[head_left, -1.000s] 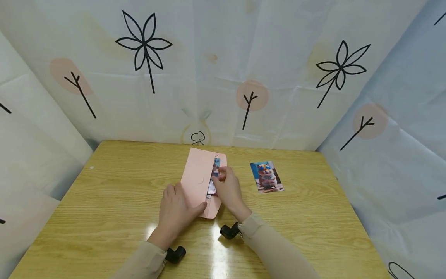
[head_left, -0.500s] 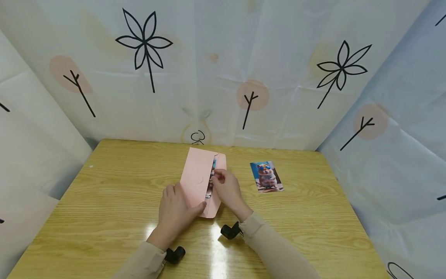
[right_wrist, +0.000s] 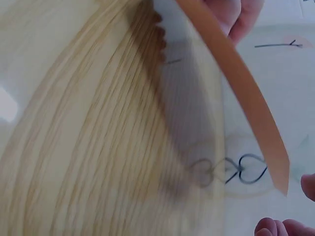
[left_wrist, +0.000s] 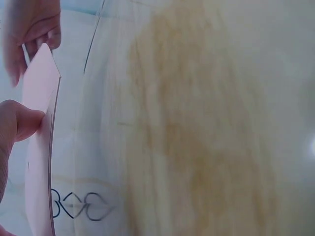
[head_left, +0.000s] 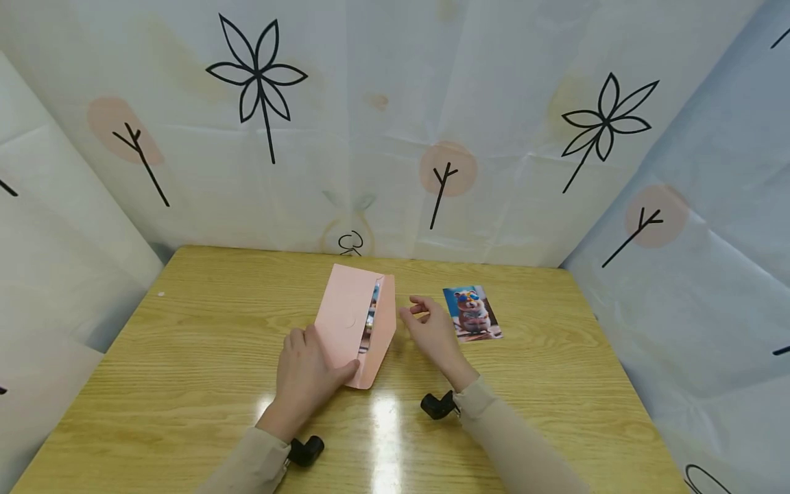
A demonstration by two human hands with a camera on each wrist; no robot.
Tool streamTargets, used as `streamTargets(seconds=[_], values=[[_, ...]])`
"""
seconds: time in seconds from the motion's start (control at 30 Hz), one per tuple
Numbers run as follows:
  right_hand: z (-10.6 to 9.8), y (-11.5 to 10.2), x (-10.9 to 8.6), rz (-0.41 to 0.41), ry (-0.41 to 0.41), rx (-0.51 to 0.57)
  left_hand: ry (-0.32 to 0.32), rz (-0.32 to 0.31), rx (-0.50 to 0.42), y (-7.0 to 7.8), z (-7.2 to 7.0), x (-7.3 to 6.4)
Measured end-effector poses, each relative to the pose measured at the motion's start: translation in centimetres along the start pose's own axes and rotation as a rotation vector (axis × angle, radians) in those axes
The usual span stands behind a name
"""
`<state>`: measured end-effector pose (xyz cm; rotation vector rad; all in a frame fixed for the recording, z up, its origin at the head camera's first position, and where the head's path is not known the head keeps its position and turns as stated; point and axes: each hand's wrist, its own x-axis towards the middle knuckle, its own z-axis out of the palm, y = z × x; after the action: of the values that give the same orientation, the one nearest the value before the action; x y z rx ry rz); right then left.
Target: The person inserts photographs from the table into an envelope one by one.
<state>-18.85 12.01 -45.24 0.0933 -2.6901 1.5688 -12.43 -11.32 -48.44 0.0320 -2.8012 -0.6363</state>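
My left hand [head_left: 305,374] grips a pink envelope [head_left: 345,309] by its near left part, thumb across the front. In the left wrist view the envelope [left_wrist: 37,152] stands edge-on beside the thumb. Its flap [head_left: 384,322] is unfolded to the right, and a strip of picture cards [head_left: 369,322] shows in the opening. My right hand [head_left: 437,336] is just right of the flap, fingers loosely bent with nothing between them. In the right wrist view the flap [right_wrist: 241,91] crosses the upper right, apart from the right fingertips [right_wrist: 280,228].
A hamster-in-sunglasses picture card [head_left: 472,312] lies face up right of my right hand. The wooden table [head_left: 204,329] ends at a patterned cloth wall [head_left: 395,123]. Black wrist cameras, such as the left one [head_left: 306,451], stick out from both sleeves.
The picture cards have slid deeper into the envelope. My right hand has let go and moved right, off the flap. The flap has tilted up, and the envelope has shifted slightly left.
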Motion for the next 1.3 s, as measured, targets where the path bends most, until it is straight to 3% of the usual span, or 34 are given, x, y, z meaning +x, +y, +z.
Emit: streamTargets(seconds=[0.27, 0.5, 0.87, 1.03, 1.3], values=[[-4.3, 3.8, 0.9, 0.052, 0.104, -0.086, -0.012, 0.003, 0.015, -0.1, -0.1, -0.1], [-7.6, 5.7, 1.4, 0.116, 0.164, -0.068, -0.030, -0.005, 0.025, -0.2, -0.3, -0.1], [-10.1, 7.3, 1.8, 0.192, 0.225, -0.139, -0.034, -0.007, 0.018, -0.2, -0.3, 0.0], [-10.7, 7.8, 2.0, 0.246, 0.201, -0.171, -0.019, 0.005, 0.011, -0.4, -0.2, 0.0], [-11.3, 8.4, 2.5, 0.333, 0.074, -0.256, -0.013, 0.007, 0.016, -0.5, -0.2, -0.1]])
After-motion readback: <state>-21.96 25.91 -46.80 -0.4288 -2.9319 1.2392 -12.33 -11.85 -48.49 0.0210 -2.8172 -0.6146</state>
